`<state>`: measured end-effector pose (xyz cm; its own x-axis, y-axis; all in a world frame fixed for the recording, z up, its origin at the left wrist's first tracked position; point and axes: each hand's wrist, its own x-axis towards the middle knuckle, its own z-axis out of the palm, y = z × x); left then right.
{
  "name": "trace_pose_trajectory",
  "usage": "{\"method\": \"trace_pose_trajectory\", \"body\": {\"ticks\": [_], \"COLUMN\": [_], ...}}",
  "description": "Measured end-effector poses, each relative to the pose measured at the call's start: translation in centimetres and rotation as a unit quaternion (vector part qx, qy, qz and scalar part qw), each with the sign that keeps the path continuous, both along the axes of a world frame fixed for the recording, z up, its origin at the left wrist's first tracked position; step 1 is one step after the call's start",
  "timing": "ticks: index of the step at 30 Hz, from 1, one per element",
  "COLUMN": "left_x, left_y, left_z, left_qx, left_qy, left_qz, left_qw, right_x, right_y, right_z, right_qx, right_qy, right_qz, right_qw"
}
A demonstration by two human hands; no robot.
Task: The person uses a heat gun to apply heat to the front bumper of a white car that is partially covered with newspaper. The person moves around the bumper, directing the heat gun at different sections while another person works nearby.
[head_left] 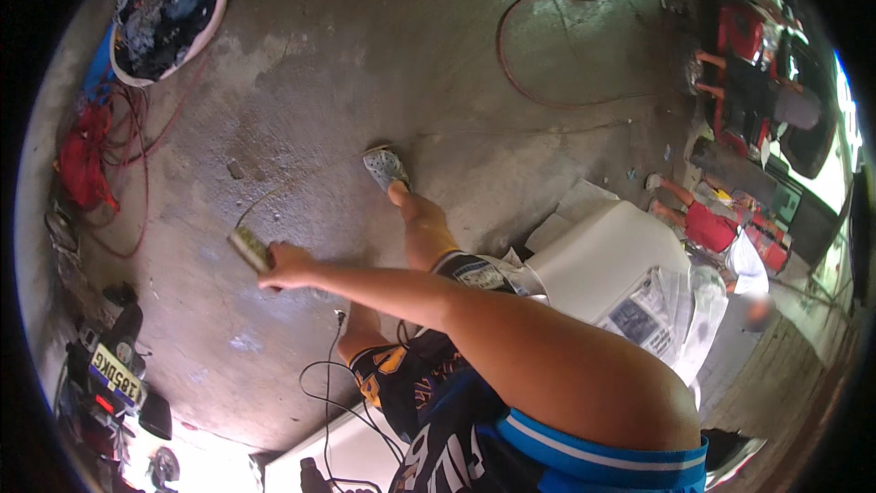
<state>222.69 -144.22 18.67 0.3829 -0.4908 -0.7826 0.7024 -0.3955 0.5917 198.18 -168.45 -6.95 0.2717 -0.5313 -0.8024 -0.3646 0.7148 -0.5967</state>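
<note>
My right arm reaches across to the left. My right hand [290,267] is closed around one end of a short yellowish-green block-like thing [250,248], whose exact kind I cannot make out. It is held over the concrete floor [301,119], and a thin curved line runs from near its far end toward my grey clog [387,170]. My left hand does not show. Near my knees hangs a looped black cable [326,374] with a metal tip.
A pink-rimmed tub [219,14] of dark cloths stands far left, beside a red hose [146,164]. A motorcycle [114,383] is at lower left. To the right is a white panel [602,251] with newspaper [643,319]. Two people are beyond, near a red vehicle [739,32].
</note>
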Motion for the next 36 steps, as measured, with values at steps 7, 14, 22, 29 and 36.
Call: {"method": "trace_pose_trajectory", "body": {"ticks": [7, 14, 22, 29, 36], "left_x": [11.3, 21.6, 26.4, 30.3, 36.5], "left_y": [11.6, 28.5, 38.6, 45.6, 49.4], "left_z": [2.2, 4.5, 8.3, 5.1, 1.7], "left_qx": [-0.025, -0.051, -0.025, -0.001, -0.03], "left_qy": [-0.012, -0.025, -0.088, -0.033, 0.052], "left_qz": [0.012, 0.08, 0.206, 0.232, 0.098], "left_qw": [1.0, 0.995, 0.974, 0.972, 0.993], "right_x": [16.4, 38.2, 57.3, 60.6, 58.4], "right_y": [0.3, 3.6, 9.9, 17.6, 25.1], "right_z": [9.8, 15.6, 20.7, 27.2, 39.6], "right_qx": [-0.072, -0.077, -0.09, -0.073, -0.085], "right_qy": [-0.031, -0.009, -0.065, -0.155, -0.259], "right_qz": [-0.019, 0.057, 0.07, 0.145, 0.191], "right_qw": [0.997, 0.995, 0.991, 0.974, 0.943]}}
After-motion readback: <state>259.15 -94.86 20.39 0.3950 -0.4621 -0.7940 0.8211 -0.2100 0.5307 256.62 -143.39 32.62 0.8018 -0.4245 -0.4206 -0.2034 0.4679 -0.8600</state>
